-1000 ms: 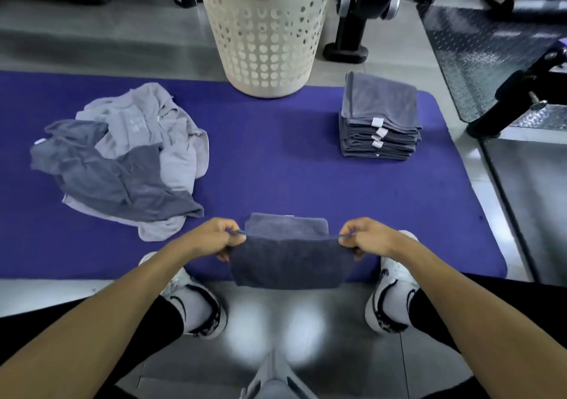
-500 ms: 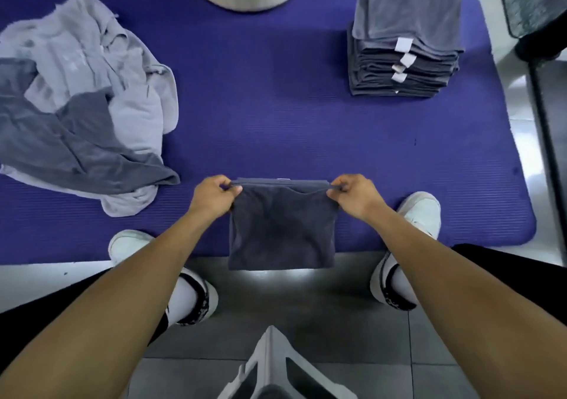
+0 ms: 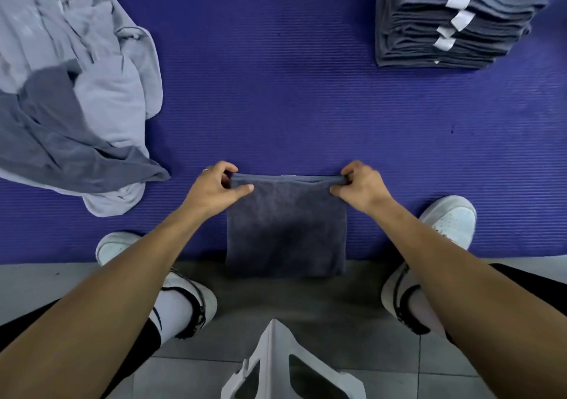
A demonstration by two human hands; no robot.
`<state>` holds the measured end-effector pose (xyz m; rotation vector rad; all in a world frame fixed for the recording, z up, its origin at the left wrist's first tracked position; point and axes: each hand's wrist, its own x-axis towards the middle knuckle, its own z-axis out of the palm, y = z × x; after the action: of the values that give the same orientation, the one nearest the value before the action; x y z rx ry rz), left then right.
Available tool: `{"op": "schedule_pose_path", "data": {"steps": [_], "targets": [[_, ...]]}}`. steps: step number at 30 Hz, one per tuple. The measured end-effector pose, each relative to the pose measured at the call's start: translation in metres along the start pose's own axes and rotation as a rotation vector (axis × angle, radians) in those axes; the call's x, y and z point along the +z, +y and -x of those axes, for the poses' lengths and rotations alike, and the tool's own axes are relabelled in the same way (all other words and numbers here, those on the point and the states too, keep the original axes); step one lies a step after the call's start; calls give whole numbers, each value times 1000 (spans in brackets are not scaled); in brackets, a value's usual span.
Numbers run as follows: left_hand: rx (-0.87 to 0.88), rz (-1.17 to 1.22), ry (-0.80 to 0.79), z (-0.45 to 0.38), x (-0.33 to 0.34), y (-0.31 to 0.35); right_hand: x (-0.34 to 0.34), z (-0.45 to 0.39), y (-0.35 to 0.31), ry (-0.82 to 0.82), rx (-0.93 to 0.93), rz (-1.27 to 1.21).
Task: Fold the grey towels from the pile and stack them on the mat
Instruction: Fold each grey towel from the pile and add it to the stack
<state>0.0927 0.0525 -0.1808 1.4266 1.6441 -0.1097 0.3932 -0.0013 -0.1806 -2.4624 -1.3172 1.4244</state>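
Note:
A dark grey folded towel [image 3: 285, 233] hangs over the front edge of the blue mat [image 3: 276, 91]. My left hand [image 3: 214, 191] pinches its top left corner and my right hand [image 3: 359, 188] pinches its top right corner, stretching the top edge level. A loose pile of grey towels [image 3: 70, 91], light and dark, lies on the mat at the left. A neat stack of folded dark grey towels [image 3: 454, 21] with white labels stands at the far right of the mat.
My two white shoes [image 3: 441, 223] rest at the mat's front edge, on either side of the held towel. A white plastic stool [image 3: 276, 368] sits on the grey tiled floor between my legs.
The view has dipped and closed in on the mat; the basket has left the frame. The held towel now hangs as one flat folded panel, still gripped at both top corners.

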Motion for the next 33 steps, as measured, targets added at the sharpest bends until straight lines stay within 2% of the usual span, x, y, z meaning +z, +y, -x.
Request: {"op": "schedule_pose_path", "data": {"steps": [9, 16, 21, 26, 30, 33], "targets": [[-58, -199, -233, -4, -19, 31, -21, 12, -23, -236, -4, 49], [-79, -113, -219, 13, -21, 34, -43, 30, -25, -351, -88, 72], [-43, -25, -201, 14, -8, 24, -39, 37, -21, -338, -99, -17], [135, -178, -146, 12, -5, 24, -36, 41, -12, -283, -118, -119], [144, -279, -159, 2, -9, 29, -33, 38, -14, -285, -119, -127], [96, -329, -207, -5, -11, 33, -34, 33, -21, -305, -126, -34]]}}
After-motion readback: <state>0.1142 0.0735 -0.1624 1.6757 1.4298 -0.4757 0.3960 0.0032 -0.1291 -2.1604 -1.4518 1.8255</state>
